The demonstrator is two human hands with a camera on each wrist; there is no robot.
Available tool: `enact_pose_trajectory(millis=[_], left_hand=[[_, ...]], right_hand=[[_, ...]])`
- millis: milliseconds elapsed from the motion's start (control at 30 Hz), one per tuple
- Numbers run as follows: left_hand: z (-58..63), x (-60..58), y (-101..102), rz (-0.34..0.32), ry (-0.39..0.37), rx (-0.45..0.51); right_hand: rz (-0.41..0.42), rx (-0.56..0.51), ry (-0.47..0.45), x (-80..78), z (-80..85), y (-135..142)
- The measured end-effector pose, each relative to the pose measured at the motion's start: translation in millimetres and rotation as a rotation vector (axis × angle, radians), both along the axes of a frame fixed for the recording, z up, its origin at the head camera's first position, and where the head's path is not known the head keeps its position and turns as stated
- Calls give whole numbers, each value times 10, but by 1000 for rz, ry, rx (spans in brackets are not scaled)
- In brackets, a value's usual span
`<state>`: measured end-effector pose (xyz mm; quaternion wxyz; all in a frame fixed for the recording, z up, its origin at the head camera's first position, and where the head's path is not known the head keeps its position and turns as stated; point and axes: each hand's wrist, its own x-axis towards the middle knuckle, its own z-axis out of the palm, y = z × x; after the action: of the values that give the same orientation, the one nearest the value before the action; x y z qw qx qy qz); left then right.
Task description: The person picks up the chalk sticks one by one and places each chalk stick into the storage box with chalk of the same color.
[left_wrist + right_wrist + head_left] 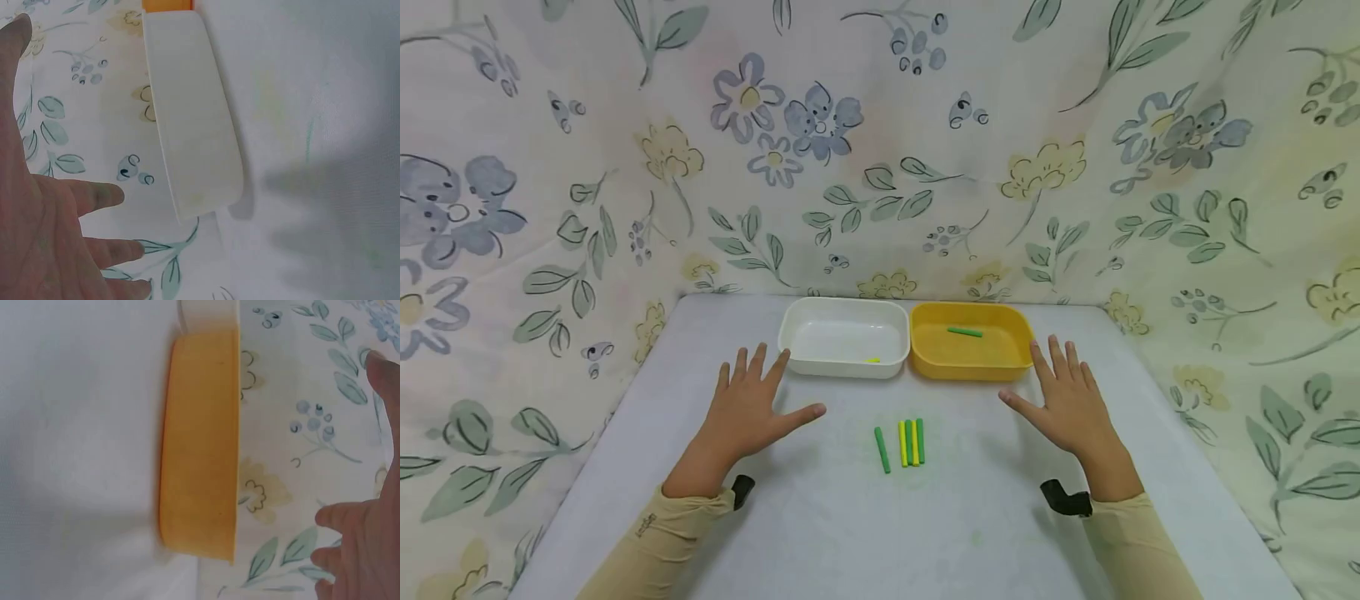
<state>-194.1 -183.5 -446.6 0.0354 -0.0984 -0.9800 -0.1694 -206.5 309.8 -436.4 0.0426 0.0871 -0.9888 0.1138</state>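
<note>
The left hand [747, 412] is hovering at nine o'clock of a row of four green and yellow sticks [915, 442], the right hand [1066, 406] near three; each grip is standing apart, holding nothing. A lone green stick [882, 450] is lying just beside, probably placed centrally for either hand. The white tray [835, 367] at eleven and orange tray [970, 372] at one are adjoining, seemingly for equal reach across the worktop [850, 533].

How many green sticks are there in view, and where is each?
4: one green stick in the yellow tray, one alone on the table, one between two yellow sticks, one at that row's right end. The white tray may hide others.
</note>
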Motion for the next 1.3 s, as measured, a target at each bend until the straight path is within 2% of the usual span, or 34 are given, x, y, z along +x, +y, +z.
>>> enact_pose_trajectory(millis=[300, 700, 833, 1100, 1300], left_hand=[[-46, 56, 36, 3, 23, 19], [-226, 88, 144, -17, -34, 66], [-252, 118, 213, -27, -48, 77], [-334, 149, 372, -83, -1, 106], [-366, 187, 511, -91, -47, 126]], right_hand=[[-21, -11, -16, -96, -80, 37], [-47, -55, -41, -233, -210, 111], [-53, -62, -34, -298, -244, 113], [-64, -70, -32, -426, -336, 136], [-69, -73, -34, -514, -396, 169]])
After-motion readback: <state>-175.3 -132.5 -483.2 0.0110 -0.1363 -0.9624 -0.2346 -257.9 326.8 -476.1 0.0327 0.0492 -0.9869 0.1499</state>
